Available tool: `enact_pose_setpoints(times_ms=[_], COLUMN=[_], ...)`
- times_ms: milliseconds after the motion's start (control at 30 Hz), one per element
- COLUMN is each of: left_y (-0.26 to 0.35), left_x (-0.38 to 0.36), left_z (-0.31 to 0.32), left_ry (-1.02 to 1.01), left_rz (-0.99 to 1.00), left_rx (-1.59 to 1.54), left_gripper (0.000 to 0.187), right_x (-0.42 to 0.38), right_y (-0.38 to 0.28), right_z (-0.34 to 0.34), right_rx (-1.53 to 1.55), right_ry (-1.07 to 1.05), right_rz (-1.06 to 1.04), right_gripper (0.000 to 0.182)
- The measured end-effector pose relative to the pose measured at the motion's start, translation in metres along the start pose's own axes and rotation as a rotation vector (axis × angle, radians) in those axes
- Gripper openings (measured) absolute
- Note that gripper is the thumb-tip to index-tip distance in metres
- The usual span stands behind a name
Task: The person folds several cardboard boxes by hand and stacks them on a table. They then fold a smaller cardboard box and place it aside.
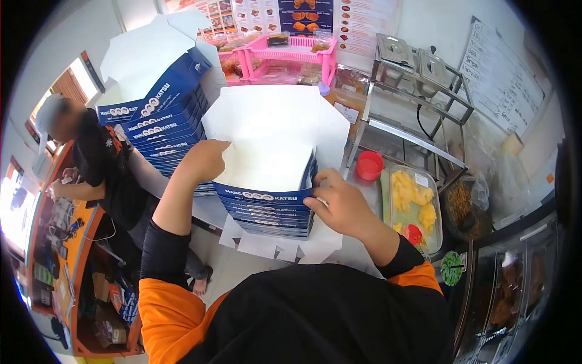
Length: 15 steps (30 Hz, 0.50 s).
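Observation:
A blue and white cardboard food box (270, 164) with its white lid raised sits open on top of a stack of folded boxes (267, 219) in front of me. My left hand (208, 161) is closed at the box's left wall, its fingertips partly hidden. At the front right corner, my right hand (338, 201) grips the blue side panel between thumb and bent fingers. White inside, the box holds nothing. To the left, a taller stack of boxes (167, 136) carries another box with a raised white lid (148, 57).
A pink plastic rack (288, 54) with packets stands behind. At right are a metal rack (418, 130), a red bowl (370, 165), a tray of yellow food (388, 209) and a green container (452, 268). Another person (100, 158) stands at left by an orange counter (77, 242).

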<state>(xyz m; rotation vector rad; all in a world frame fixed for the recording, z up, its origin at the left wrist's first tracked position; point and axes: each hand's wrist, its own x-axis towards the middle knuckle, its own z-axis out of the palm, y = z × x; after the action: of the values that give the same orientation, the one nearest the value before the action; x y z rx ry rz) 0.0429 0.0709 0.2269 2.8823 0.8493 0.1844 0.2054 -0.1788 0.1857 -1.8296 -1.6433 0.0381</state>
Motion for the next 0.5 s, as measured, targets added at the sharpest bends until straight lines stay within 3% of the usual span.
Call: enact_pose_setpoints(times_ms=[133,167,300,500], left_y=[-0.006,-0.008,-0.009,-0.012], left_x=[-0.007,-0.01,-0.015,-0.01], left_z=[0.015,0.018,0.02,0.029], left_ry=[0.095,0.092,0.089,0.108], left_rz=[0.034,0.022,0.013,0.016], left_rx=[-0.01,-0.026,-0.064,-0.104], left_gripper=[0.039,0.039,0.039,0.04], right_x=[0.009,0.016,0.031,0.025], right_y=[-0.003,0.003,0.02,0.026], right_z=[0.004,0.009,0.025,0.028], right_rx=[0.227,0.172,0.327,0.284], right_ry=[0.318,0.374,0.103,0.093], right_rz=[-0.067,-0.178,-0.08,-0.09], right_gripper=[0.039,0.042,0.034,0.029])
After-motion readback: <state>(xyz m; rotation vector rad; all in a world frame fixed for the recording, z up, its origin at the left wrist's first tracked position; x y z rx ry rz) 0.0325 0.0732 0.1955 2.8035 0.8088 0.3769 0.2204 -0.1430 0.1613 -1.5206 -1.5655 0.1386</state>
